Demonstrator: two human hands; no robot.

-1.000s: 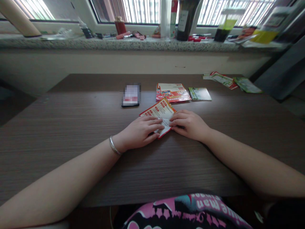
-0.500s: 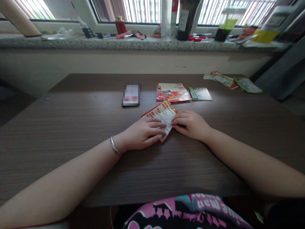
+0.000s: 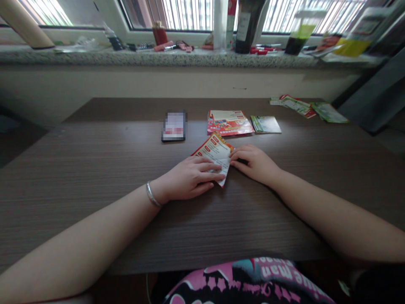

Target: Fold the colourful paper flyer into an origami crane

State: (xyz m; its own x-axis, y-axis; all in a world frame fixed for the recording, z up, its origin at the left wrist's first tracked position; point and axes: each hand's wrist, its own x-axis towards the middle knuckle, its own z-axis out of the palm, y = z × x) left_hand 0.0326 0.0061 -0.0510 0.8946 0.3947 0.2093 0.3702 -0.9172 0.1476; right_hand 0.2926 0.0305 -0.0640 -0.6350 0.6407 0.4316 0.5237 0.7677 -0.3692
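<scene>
A red and white printed leaflet (image 3: 215, 153) lies on the dark wooden table (image 3: 95, 169) in front of me. My left hand (image 3: 186, 179), with a silver bracelet on the wrist, rests flat on the leaflet's near left part, fingers stretched across it. At the leaflet's right edge my right hand (image 3: 255, 162) has its fingers curled and pressed against the paper. The leaflet's near corner is hidden under my left fingers.
A black phone (image 3: 174, 126) lies beyond my left hand. A red leaflet stack (image 3: 228, 122) and a green booklet (image 3: 265, 124) lie behind the hands, more flyers (image 3: 297, 105) at the far right. The windowsill (image 3: 158, 57) carries bottles and small items.
The leaflet has turned and narrowed under my hands, its near corner shifting right. My right hand has drawn slightly back towards the far right edge; my left hand stays on the paper.
</scene>
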